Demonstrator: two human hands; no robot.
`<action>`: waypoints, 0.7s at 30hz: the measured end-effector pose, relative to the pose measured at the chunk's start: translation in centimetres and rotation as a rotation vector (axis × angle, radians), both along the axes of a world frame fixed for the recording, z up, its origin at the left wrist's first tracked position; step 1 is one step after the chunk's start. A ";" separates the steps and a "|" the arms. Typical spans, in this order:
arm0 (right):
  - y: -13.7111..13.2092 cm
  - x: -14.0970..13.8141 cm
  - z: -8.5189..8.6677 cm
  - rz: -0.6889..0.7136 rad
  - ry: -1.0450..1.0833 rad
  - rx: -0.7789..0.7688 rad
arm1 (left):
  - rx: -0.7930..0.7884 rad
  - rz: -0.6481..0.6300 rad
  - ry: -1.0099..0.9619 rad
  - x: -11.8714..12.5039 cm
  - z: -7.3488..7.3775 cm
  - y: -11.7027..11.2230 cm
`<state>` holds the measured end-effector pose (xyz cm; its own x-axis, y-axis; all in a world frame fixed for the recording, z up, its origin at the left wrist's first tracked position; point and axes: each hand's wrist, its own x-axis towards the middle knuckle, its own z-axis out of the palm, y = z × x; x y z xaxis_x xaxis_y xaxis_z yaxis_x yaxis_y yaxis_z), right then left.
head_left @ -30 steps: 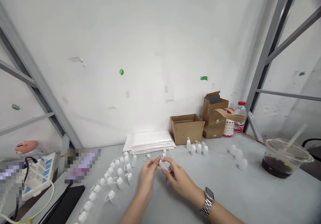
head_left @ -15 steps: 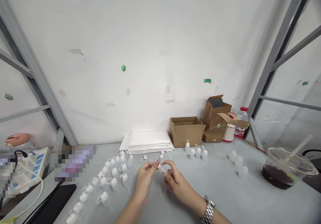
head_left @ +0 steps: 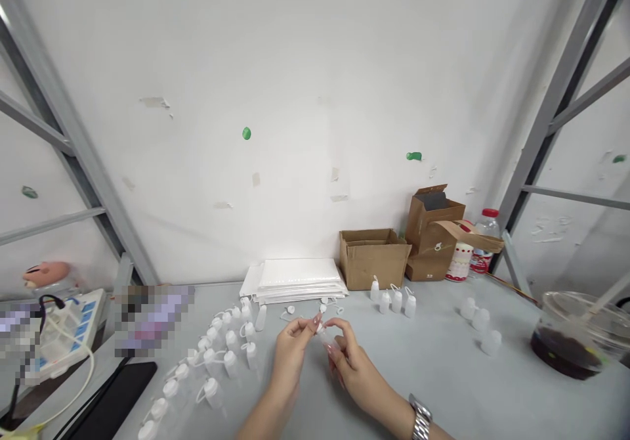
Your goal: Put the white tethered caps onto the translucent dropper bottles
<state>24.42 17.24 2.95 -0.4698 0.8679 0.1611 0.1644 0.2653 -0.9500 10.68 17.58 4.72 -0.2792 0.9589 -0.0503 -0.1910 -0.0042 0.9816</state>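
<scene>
Both my hands meet low in the middle of the view over the grey table (head_left: 443,387). My right hand (head_left: 352,358) grips a small clear plastic bottle (head_left: 325,337) by its body. My left hand (head_left: 291,348) pinches a small white cap at the bottle's top end. To the left, several small white bottles with tethered caps (head_left: 224,354) stand in rows. A few loose caps (head_left: 290,310) lie just beyond my fingers.
A stack of white bags (head_left: 298,277) lies by the wall, next to an open cardboard box (head_left: 373,256) and brown paper bags (head_left: 438,233). More small bottles (head_left: 394,299) and capless ones (head_left: 480,325) stand right. A cup of dark drink (head_left: 573,335) sits far right, a black phone (head_left: 121,397) left.
The view shifted slightly left and up. My hands stayed together on the small bottle, with the fingers working at its top end.
</scene>
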 end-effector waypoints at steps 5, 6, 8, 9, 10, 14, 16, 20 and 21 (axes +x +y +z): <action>0.0 0.0 -0.1 0.019 -0.017 -0.015 | -0.011 0.002 0.003 -0.1 0.0 0.0; 0.0 0.0 -0.1 0.016 -0.022 -0.015 | -0.016 0.001 0.009 0.0 0.0 0.0; -0.2 -0.1 -0.3 0.014 -0.033 -0.015 | -0.026 -0.006 0.022 0.0 0.2 -0.1; -0.2 -0.2 -0.4 0.014 -0.038 -0.014 | -0.030 -0.009 0.028 0.1 0.2 -0.1; -0.3 -0.2 -0.5 0.011 -0.041 -0.011 | -0.031 -0.014 0.033 0.1 0.2 -0.1; -0.4 -0.1 -0.4 -0.001 -0.049 -0.009 | -0.031 -0.035 0.035 0.2 0.2 -0.1; -0.4 0.0 -0.1 0.028 -0.045 -0.032 | -0.042 -0.038 0.038 0.1 0.1 -0.1; -0.3 -0.1 0.3 -0.022 0.071 -0.109 | -0.045 -0.048 0.025 -0.2 -0.2 -0.1; -0.3 -0.2 0.2 -0.079 0.116 -0.140 | -0.042 -0.056 0.012 -0.2 -0.3 -0.1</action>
